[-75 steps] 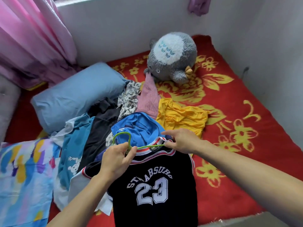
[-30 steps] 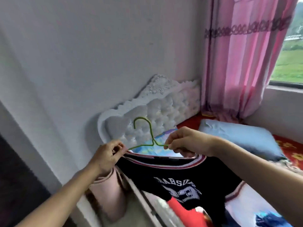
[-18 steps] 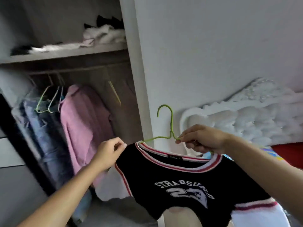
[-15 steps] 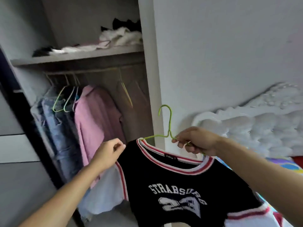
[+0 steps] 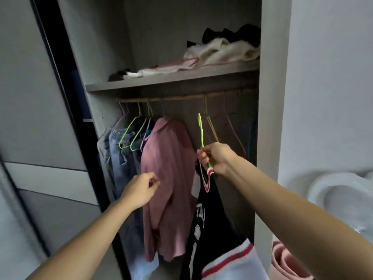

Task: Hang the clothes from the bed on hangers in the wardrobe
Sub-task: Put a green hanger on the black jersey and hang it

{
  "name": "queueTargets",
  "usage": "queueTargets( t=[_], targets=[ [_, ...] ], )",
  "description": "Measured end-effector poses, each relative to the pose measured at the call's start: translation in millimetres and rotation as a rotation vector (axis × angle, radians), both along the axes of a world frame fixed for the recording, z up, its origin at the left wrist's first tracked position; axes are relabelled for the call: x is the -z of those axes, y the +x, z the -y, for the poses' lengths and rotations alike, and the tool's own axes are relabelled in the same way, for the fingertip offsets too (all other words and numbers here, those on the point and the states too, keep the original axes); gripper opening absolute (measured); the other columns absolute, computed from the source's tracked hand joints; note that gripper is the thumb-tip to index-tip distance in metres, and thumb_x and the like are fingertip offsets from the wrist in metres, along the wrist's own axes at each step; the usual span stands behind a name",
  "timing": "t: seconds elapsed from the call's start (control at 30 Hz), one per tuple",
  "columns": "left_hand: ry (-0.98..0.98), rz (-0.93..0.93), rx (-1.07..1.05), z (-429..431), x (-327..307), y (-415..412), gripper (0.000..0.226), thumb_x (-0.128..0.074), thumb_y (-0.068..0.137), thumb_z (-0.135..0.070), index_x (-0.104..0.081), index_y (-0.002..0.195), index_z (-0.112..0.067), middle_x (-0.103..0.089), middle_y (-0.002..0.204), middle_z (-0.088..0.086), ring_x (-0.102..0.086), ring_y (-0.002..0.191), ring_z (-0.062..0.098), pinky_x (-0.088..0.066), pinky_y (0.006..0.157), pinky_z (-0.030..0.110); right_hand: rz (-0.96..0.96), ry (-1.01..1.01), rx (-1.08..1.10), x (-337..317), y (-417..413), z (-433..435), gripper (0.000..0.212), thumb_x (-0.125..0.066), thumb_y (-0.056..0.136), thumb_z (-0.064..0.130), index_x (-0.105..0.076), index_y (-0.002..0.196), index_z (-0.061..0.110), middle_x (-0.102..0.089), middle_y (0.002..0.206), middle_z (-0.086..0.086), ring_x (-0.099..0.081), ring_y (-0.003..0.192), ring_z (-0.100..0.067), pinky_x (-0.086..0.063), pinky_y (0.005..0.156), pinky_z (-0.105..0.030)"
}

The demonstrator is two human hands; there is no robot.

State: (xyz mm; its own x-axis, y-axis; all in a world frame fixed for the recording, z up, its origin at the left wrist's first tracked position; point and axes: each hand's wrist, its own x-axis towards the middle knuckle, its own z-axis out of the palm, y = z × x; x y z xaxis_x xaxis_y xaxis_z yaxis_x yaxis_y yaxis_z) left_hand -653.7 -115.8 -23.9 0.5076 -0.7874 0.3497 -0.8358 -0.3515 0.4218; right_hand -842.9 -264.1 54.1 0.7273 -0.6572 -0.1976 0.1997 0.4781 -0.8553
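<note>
Pinches the neck of the lime-green wire hanger (image 5: 201,136) in the curled fingers of the right hand (image 5: 217,159), hook raised just below the wardrobe rail (image 5: 171,99). Carries the black numbered jersey (image 5: 214,225) on it, edge-on beside the hung pink shirt (image 5: 167,168). Holds the left hand (image 5: 139,191) loosely curled, gripping nothing, before that shirt. Shows jeans (image 5: 119,158) at the rail's left end and bare hangers (image 5: 232,128) toward its right.
</note>
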Motion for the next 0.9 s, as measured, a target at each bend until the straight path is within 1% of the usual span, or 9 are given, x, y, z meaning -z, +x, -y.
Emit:
queueTargets(
  t=[0.13,0.33,0.4,0.47,0.57,0.63,0.77,0.83,0.9],
  targets=[
    [0.001,0.032,-0.032,14.8,-9.3,39.4,0.012,-0.062,0.087,-0.032,-0.058,0.078,-0.027,-0.06,0.066,-0.01,-0.061,0.072,0.018,-0.048,0.066,0.031,0.031,-0.019,0.039,-20.6,68.8,24.3,0.024,-0.026,0.098,-0.001,-0.045,0.084,0.005,-0.048,0.064,-0.006,-0.043,0.027,-0.005,-0.029,0.028,-0.013],
    [-0.073,0.106,0.012,50.0,-41.7,108.1,0.005,-0.06,0.087,-0.029,-0.062,0.086,-0.025,-0.062,0.072,-0.008,-0.062,0.076,0.021,-0.053,0.071,0.037,0.104,-0.017,0.059,-63.7,164.8,85.6,0.031,-0.022,0.101,0.004,-0.044,0.079,0.006,-0.048,0.037,-0.002,-0.041,0.025,-0.004,-0.028,0.026,-0.013],
    [-0.126,0.162,0.03,64.7,-55.0,132.2,0.007,-0.06,0.087,-0.03,-0.064,0.088,-0.024,-0.062,0.079,-0.007,-0.061,0.081,0.02,-0.052,0.073,0.037,0.102,-0.047,0.099,-77.4,193.1,104.9,0.032,-0.021,0.1,0.003,-0.044,0.079,0.005,-0.048,0.038,-0.003,-0.041,0.024,-0.005,-0.029,0.026,-0.014],
    [-0.169,0.214,0.046,77.9,-69.2,156.8,0.008,-0.06,0.087,-0.032,-0.064,0.088,-0.025,-0.063,0.084,-0.007,-0.06,0.083,0.018,-0.051,0.073,0.036,0.089,-0.088,0.153,-87.6,222.4,122.6,0.032,-0.02,0.1,0.001,-0.044,0.079,0.004,-0.05,0.049,-0.005,-0.041,0.023,-0.006,-0.029,0.026,-0.014],
    [-0.192,0.255,0.088,95.8,-87.6,195.0,0.009,-0.06,0.087,-0.034,-0.064,0.09,-0.026,-0.064,0.086,-0.008,-0.061,0.084,0.016,-0.051,0.072,0.035,0.036,-0.164,0.292,-94.9,265.9,148.5,0.027,-0.019,0.101,0.002,-0.045,0.098,0.004,-0.046,0.069,-0.007,-0.042,0.022,-0.005,-0.028,0.025,-0.013],
    [-0.193,0.274,0.118,106.8,-95.5,218.2,0.011,-0.06,0.088,-0.034,-0.064,0.093,-0.025,-0.063,0.089,-0.007,-0.061,0.085,0.016,-0.049,0.072,0.033,-0.001,-0.214,0.376,-94.0,289.8,165.9,0.027,-0.017,0.102,0.001,-0.044,0.108,0.006,-0.052,0.066,-0.009,-0.044,0.023,-0.005,-0.029,0.026,-0.012],
    [-0.205,0.26,0.16,127.5,-92.7,256.0,0.011,-0.059,0.089,-0.037,-0.062,0.095,-0.028,-0.062,0.092,-0.009,-0.061,0.084,0.014,-0.05,0.07,0.032,-0.046,-0.199,0.438,-73.1,321.3,195.8,0.032,-0.025,0.102,-0.002,-0.049,0.082,0.006,-0.054,0.036,-0.003,-0.048,0.025,-0.004,-0.033,0.025,-0.014],
    [-0.205,0.247,0.187,135.8,-82.7,270.3,0.011,-0.06,0.087,-0.036,-0.063,0.094,-0.028,-0.063,0.091,-0.009,-0.062,0.085,0.015,-0.051,0.071,0.033,-0.096,-0.235,0.427,-54.3,333.9,200.6,0.034,-0.026,0.103,0.0,-0.047,0.077,0.006,-0.055,0.036,-0.002,-0.048,0.026,-0.005,-0.035,0.027,-0.015],
    [-0.2,0.25,0.21,143.0,-73.9,281.1,0.011,-0.06,0.087,-0.034,-0.064,0.093,-0.027,-0.064,0.091,-0.009,-0.063,0.085,0.016,-0.051,0.071,0.033,-0.186,-0.333,0.417,-37.3,342.6,193.1,0.033,-0.028,0.104,0.005,-0.047,0.078,0.005,-0.059,0.048,-0.008,-0.051,0.028,-0.008,-0.039,0.029,-0.016]
  ],
)
